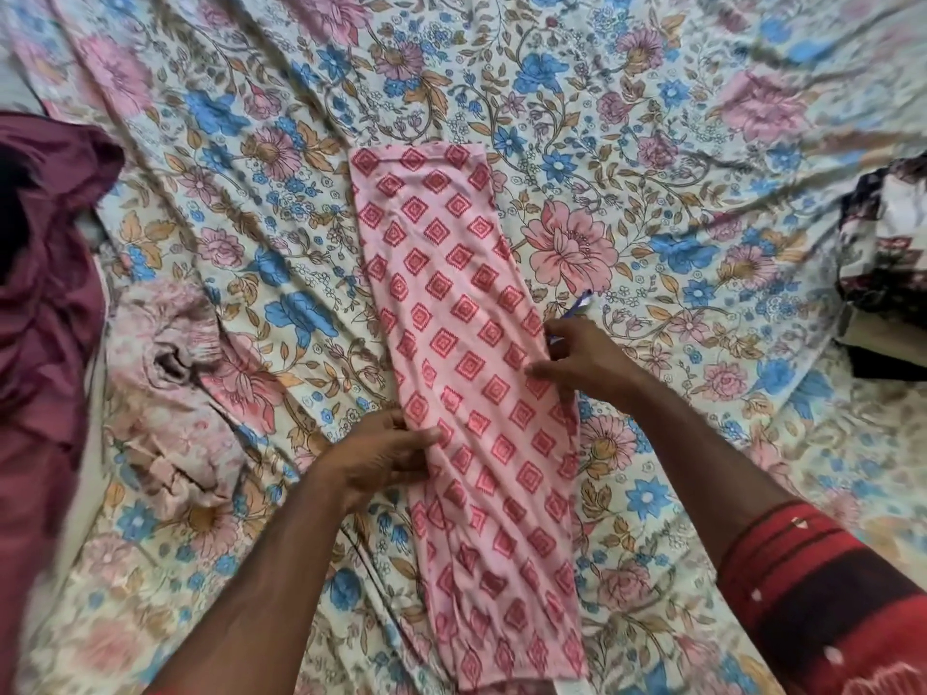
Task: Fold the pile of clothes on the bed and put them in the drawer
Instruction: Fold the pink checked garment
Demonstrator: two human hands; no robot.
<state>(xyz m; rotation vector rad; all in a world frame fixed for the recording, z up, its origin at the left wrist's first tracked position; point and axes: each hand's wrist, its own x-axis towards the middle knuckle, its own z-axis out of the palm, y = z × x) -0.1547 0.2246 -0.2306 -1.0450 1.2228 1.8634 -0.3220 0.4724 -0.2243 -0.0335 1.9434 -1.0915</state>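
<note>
A pink garment [461,313] with red diamond prints lies folded into a long narrow strip down the middle of the bed. My left hand [386,456] grips its left edge about halfway along, thumb on top and fingers curled under. My right hand [577,358] pinches the right edge a little farther up. A small blue and white tag [577,306] sticks out from the edge just above my right hand.
The floral bedsheet [652,143] covers the whole bed. A maroon garment [45,253] is heaped at the left edge, with a crumpled pale pink printed cloth [165,393] beside it. A dark floral cloth [888,253] sits at the right edge.
</note>
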